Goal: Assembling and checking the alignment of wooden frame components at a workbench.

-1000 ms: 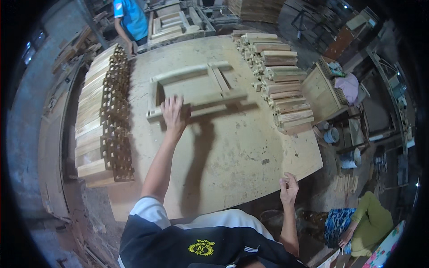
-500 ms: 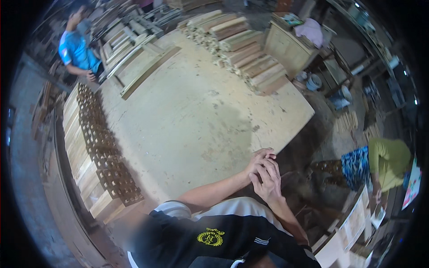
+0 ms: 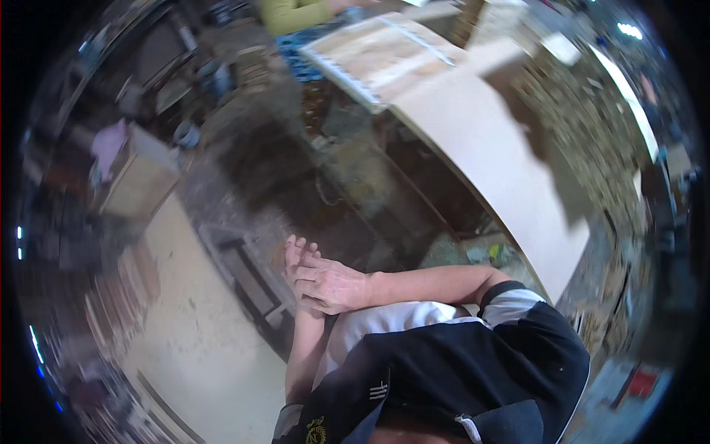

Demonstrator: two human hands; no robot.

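Both of my hands are together in front of my body, above the dark floor between two work tables. My left hand points away from me, its fingers stretched and slightly apart. Across it lies my right hand, its fingers curled over the left palm and wrist. No tool or piece of wood shows in either hand. Part of the left palm is hidden under the right fingers.
At left stands a pale work table with wooden slats, and beyond it a wooden cabinet. At right, another table bears a wooden panel and stacked wood pieces. A co-worker's yellow-green sleeve shows at the far edge.
My view and body have turned to the right, so the large table now lies at left and the second table at right. My hands stay together, the right now over the left.
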